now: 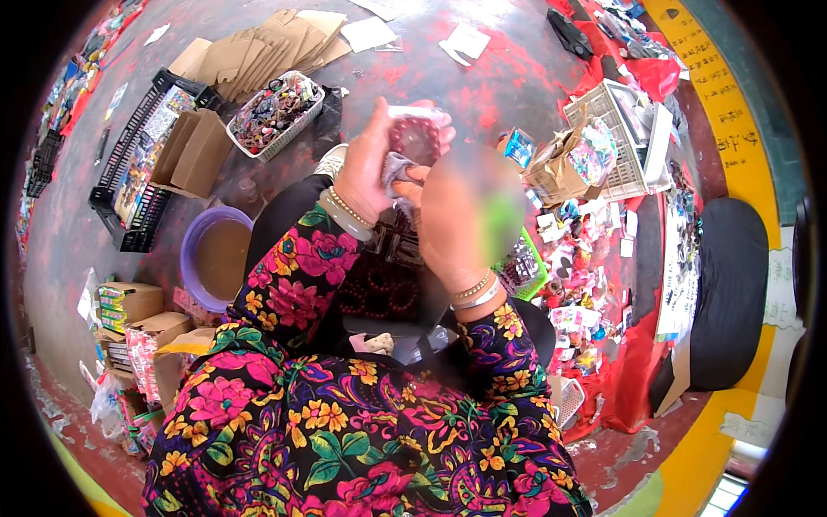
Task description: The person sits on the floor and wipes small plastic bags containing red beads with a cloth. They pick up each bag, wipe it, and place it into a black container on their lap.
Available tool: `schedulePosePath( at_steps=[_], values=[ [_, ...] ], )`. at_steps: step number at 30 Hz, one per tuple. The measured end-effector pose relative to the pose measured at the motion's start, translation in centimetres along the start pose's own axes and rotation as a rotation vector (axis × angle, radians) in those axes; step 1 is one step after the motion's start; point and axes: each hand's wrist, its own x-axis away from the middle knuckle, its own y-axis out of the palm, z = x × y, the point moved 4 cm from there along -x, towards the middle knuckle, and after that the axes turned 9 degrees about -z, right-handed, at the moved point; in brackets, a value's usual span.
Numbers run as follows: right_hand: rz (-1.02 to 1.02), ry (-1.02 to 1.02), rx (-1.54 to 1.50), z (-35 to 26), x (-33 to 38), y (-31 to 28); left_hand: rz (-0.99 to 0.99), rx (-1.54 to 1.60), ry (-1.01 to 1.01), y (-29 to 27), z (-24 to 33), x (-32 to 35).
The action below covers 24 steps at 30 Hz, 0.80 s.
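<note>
My left hand [366, 172] is raised in front of me, its fingers closed round a small clear case with a red bead bracelet [415, 140] in it. Against that palm lies a crumpled grey cloth [398, 167]. The fingertips of my right hand [444, 233] pinch the cloth's lower end; a blurred patch hides part of this hand. Beneath both hands, dark red bead strings [375, 297] lie in a dark container at my lap, with several shiny clear packs [394, 239] just above them.
To the left stand a purple basin [191, 258] of brownish water, a black crate [108, 194] and a white basket [312, 112] of small trinkets. Flattened cardboard [276, 47] lies ahead. On the right are a green basket [541, 274], a beige crate [616, 177] and scattered packets [573, 319].
</note>
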Motion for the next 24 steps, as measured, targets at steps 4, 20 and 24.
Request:
schedulePosePath(
  at_steps=[4,20,24],
  values=[
    [-0.021,0.17,0.24,3.2,0.2,-1.3,0.112,0.103,0.046,-1.7,1.8,-0.5],
    [-0.185,0.103,0.031,0.0,-0.4,-1.8,-0.05,0.129,-0.15,-1.3,-3.4,-0.4],
    [-0.15,0.195,0.234,-0.1,-0.1,-0.3,-0.034,0.262,-0.176,-1.0,-4.4,0.3]
  ],
)
